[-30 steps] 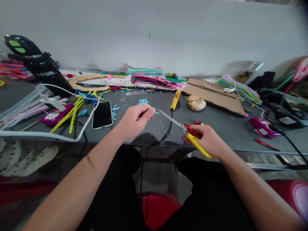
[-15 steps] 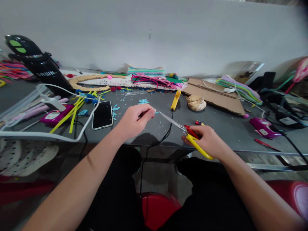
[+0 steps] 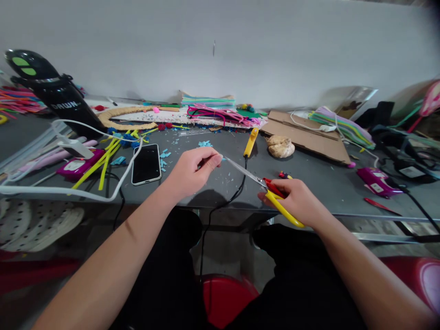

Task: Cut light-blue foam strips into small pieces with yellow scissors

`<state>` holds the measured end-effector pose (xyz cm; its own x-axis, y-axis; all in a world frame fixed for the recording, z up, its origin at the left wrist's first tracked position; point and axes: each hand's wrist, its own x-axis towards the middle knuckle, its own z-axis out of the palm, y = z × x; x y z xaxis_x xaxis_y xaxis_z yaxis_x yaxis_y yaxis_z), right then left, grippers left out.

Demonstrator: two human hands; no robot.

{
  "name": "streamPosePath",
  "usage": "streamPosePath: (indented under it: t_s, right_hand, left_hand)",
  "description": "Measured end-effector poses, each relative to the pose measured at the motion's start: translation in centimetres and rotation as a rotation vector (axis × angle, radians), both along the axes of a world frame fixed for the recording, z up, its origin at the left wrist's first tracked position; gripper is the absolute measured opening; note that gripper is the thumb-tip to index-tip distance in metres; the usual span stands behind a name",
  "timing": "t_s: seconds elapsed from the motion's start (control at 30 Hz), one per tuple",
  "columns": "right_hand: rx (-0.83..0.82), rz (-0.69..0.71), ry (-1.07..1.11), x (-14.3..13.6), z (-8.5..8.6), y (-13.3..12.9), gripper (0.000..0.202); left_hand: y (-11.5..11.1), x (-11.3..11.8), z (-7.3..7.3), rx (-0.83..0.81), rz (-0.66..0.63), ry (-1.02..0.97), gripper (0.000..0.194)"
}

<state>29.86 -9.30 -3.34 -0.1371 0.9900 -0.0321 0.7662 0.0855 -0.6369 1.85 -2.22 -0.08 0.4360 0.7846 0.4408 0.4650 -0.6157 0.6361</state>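
Note:
My left hand [image 3: 197, 172] is pinched closed on a tiny light blue piece [image 3: 223, 159] that pokes out past the fingertips. My right hand [image 3: 292, 199] grips scissors [image 3: 282, 208] with one yellow and one red handle; their blades point left, the tips touching or nearly touching the blue piece. Small light blue scraps [image 3: 205, 144] lie on the grey table [image 3: 220, 183] behind my left hand, and more [image 3: 164, 158] lie beside a phone [image 3: 146, 164].
A yellow tool [image 3: 250, 142] with a black cord lies behind the scissors, near a tan lump [image 3: 280, 146] and cardboard [image 3: 305, 137]. At the left are a black bottle [image 3: 65, 101], a white cable [image 3: 85, 195] and yellow strips [image 3: 99, 167].
Both hands keep nearly the same place. The scissor blades look slightly more closed at the blue piece, and small specks now show on the table below them.

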Motion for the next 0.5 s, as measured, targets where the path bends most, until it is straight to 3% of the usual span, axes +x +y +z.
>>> streamPosePath:
  t_s: [0.5]
  right_hand:
    - [-0.054, 0.01, 0.022, -0.21, 0.41, 0.18, 0.037]
  left_hand:
    - [-0.06, -0.16, 0.05, 0.003, -0.013, -0.03, 0.029]
